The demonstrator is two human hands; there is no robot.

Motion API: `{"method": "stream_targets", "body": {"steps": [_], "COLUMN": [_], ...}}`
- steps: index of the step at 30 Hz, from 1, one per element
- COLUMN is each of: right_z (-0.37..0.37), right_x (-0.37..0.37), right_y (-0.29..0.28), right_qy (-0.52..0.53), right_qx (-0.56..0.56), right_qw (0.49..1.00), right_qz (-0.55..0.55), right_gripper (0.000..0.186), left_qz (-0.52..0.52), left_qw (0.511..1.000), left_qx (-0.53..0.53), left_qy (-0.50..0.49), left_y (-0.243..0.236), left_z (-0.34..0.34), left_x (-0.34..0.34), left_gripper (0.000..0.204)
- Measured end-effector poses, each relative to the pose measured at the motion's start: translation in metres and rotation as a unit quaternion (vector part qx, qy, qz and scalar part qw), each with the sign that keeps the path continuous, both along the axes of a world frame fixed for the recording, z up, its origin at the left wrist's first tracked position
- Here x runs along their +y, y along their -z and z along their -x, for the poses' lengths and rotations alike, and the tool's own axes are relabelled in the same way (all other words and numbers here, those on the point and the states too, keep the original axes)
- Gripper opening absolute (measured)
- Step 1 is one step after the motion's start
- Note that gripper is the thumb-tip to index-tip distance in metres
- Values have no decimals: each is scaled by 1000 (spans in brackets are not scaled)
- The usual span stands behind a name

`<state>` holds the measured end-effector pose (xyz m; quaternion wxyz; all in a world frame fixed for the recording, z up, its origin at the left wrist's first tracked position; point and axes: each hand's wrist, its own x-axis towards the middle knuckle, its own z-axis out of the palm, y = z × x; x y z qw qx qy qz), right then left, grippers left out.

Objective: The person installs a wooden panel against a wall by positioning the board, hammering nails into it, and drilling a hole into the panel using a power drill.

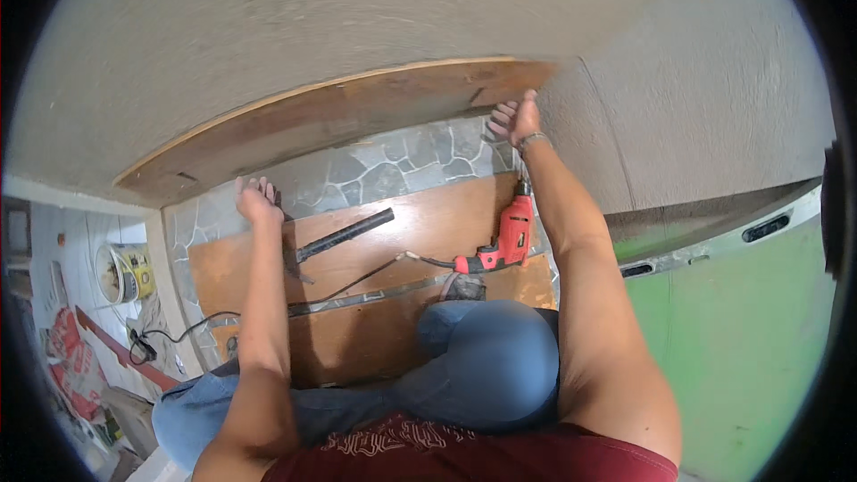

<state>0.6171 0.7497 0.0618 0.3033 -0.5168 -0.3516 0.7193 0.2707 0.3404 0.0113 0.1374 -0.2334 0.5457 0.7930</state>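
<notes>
A long brown wooden board (357, 109) stands against the grey plastered wall, its lighter upper edge showing. My left hand (259, 200) is at the board's lower edge near its left end, palm up, fingers bent with the tips against it. Near the right end, my right hand (516, 120) grips the lower edge, thumb raised on the board's face and fingers curled beneath. Below my hands, a red corded drill (511, 236) rests on a wooden panel (420, 214), close to my right forearm. A black-handled tool (346, 235) lies beside my left forearm, its end partly hidden.
A second wooden panel (357, 339) lies nearer my legs, over the stone-patterned floor (379, 170). The drill's black cord (357, 281) runs left past a white post (171, 259). Beyond it are a bucket (125, 272) and clutter. A green door (741, 321) is at right.
</notes>
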Motion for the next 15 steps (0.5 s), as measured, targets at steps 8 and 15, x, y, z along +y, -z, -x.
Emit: {"method": "stream_targets", "body": {"steps": [8,15], "right_z": [-11,-17], "right_x": [12,-49], "right_y": [-13,-65], "right_qy": [17,-90], "right_qx": [129,-40], "right_qw": [989,987], "right_qz": [67,-128], "right_gripper": [112,62], "left_qz": [18,131], "left_qw": [928,644], "left_qx": [104,326], "left_qy": [357,680], "left_y": [-51,-13], "left_z": [-145,-312], "left_x": [115,137], "left_gripper": [40,48]}}
